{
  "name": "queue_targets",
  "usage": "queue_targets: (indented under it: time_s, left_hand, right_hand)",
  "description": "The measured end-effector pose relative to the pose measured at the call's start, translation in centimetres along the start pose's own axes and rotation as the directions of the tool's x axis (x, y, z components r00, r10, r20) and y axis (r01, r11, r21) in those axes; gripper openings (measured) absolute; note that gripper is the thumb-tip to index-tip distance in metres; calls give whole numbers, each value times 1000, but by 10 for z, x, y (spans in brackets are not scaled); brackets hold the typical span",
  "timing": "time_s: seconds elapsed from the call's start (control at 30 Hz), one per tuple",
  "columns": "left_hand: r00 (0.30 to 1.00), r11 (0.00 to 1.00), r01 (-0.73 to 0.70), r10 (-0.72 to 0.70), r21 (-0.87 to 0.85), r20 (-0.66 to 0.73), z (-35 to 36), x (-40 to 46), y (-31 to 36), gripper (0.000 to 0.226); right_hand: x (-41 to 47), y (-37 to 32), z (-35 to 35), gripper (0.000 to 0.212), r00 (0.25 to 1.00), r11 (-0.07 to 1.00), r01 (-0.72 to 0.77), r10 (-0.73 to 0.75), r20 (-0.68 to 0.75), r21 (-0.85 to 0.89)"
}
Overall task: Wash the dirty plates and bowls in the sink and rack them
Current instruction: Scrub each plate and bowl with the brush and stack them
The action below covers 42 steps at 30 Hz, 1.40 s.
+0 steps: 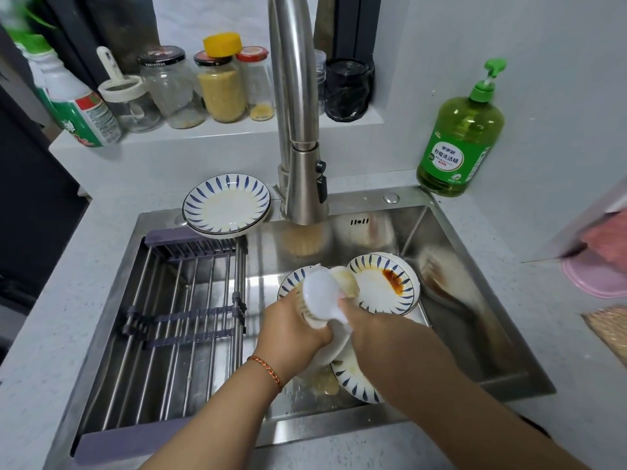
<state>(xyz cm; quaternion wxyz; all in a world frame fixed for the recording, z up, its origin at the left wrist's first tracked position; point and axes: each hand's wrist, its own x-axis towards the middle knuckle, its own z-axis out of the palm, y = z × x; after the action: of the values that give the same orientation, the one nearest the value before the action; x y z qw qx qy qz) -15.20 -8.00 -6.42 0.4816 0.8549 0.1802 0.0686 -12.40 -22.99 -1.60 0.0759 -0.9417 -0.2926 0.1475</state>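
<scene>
Rack [176,320] spanning sink's left half, bare, ready for draining. Striped plate [226,205] parked on surface behind. Left hand [291,329] gripping white bowl [330,346], steadying it; right hand [364,325] pinching brush [320,295] against it. Sauce-stained plate [383,283] waiting in sink [475,334].

sink [451,337]: brushed steel, dull sheen, wet
faucet [295,96]: satin metal
rack [176,300]: metal rods, matt purple plastic ends
plates [386,286]: glazed ceramic, glossy
surface [509,435]: pale speckled stone, matt
soap bottle [461,137]: clear green plastic
jars [169,86]: glass
</scene>
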Motion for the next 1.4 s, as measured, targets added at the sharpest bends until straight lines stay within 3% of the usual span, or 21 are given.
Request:
queue_targets:
  time_s: [0.07, 0.2, 0.37, 0.5, 0.6, 0.7, 0.8, 0.87, 0.97, 1.03, 1.2, 1.4]
  left_hand:
    - [1000, 999, 10, -10, -38, -8, -1, -3, 2, 39]
    - [1000, 999, -23, 23, -32, -11, -6, -5, 0, 48]
    - [999, 999, -42, 42, 0, 23, -8, -3, 2, 40]
    - [999, 999, -33, 32, -41, -30, -11, -4, -1, 41]
    - [987, 974, 49, -81, -222, -138, -11, -2, -5, 39]
    - [948, 897, 82, -204, -434, -243, -11, 3, -5, 38]
    - [896, 729, 70, -346, -681, -278, -6, 6, -1, 36]
    - [876, 582, 65, -422, -811, -233, 2, 5, 3, 36]
    - [896, 473, 94, -424, -876, -133, 14, -3, 3, 38]
    - [915, 495, 108, -389, -862, -109, 18, -9, 0, 51]
    - [932, 542, 169, -360, -823, -46, 14, -11, -4, 70]
    - [914, 588, 394, -331, -706, 235, -20, 2, -2, 47]
  right_hand:
    - [6, 7, 3, 59, 1000, 1000, -16, 17, 21, -24]
    - [26, 41, 1, 51, 977, 982, -191, 190, 95, 9]
    - [7, 18, 4, 49, 1000, 999, 5, -4, -21, 38]
    - [34, 46, -2, 39, 968, 930, -238, 203, 150, 280]
    - [42, 60, 14, 29, 904, 753, -425, 327, 275, 502]
    - [36, 55, 33, 27, 829, 398, -539, 405, 385, 742]
    - [30, 44, 48, 26, 826, 44, -502, 319, 464, 864]
    - [29, 35, 52, 37, 837, -104, -466, 269, 476, 878]
    - [31, 27, 51, 45, 848, -266, -400, 257, 464, 877]
    - [32, 30, 48, 37, 859, -251, -367, 279, 430, 896]
    - [37, 47, 29, 33, 889, 33, -373, 300, 347, 927]
    - [33, 61, -7, 40, 955, 388, -284, 201, 220, 877]
